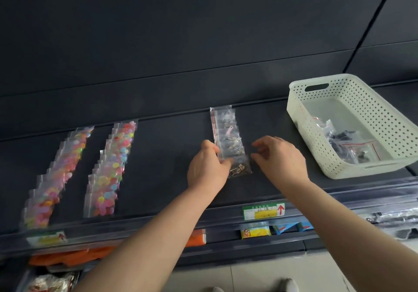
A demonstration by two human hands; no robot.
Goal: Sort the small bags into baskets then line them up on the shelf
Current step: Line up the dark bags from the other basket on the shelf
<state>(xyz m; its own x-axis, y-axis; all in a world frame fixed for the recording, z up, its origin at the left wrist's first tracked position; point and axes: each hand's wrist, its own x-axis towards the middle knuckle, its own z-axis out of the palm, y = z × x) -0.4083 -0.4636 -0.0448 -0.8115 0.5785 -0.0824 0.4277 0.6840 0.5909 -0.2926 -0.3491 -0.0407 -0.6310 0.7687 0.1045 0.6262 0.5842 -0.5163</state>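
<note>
Left hand [208, 167]: fingertips pinch the left edge of the front bag [241, 167] of metal parts, nearest in a row of clear bags [226, 131] on the shelf [158, 156]. Right hand [280, 158]: fingers loosely curled, holding nothing, just beside that bag at 3 o'clock. White basket [366, 115], 2 o'clock: holds bags of dark parts [346, 138]. Coloured-bead bags [108, 169], two rows, 9 o'clock.

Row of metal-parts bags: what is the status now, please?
Left hand pinches front metal-parts bag. Right hand open beside it. Basket holds more bags. Nothing blocking.
</note>
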